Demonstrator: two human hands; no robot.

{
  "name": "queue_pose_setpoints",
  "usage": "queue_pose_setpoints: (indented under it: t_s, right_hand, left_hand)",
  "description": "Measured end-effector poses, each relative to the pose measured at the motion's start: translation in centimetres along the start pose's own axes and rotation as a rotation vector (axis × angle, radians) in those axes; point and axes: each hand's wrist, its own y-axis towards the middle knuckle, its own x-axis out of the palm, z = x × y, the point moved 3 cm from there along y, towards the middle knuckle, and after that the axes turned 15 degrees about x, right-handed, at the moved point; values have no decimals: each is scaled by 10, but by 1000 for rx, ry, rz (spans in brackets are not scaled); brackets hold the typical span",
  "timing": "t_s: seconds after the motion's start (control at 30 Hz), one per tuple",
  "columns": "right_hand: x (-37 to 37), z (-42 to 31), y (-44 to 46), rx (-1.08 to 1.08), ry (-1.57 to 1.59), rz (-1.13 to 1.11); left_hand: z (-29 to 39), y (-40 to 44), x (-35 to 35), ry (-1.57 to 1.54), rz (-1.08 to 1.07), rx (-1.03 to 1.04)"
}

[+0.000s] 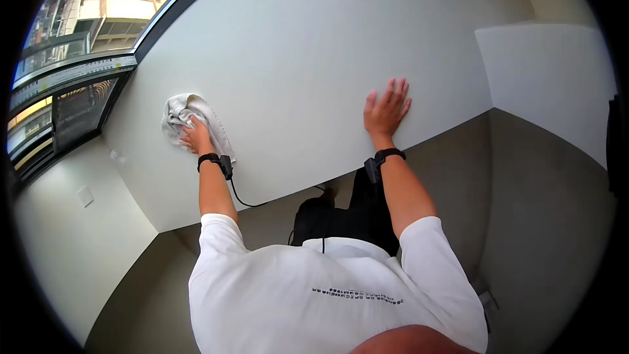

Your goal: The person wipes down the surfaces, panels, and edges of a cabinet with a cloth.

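Observation:
A crumpled white and grey cloth (179, 110) lies on the broad white surface (295, 59), toward its left side. My left hand (195, 136) presses on the cloth, with fingers bent into its folds. Farther right, my right hand (387, 110) rests flat on the same surface near its front edge, fingers spread and holding nothing. Each wrist wears a black strap with a small device, and a black cable runs from the left one.
A dark-framed window (85, 92) borders the surface at the upper left, with buildings outside. A white wall with a small plate (86, 196) stands at the left. A raised white block (544, 78) adjoins the surface at the right.

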Motion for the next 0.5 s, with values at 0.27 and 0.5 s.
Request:
queue_pose_setpoints:
  t_s: [0.27,0.5]
  right_hand:
    - [4,-1,-6,11,205,-208]
    - [-35,5,50,-192,434,-310]
  left_hand:
    - [125,-43,30,200,23,219]
    - [313,-243,111,28,35,1183]
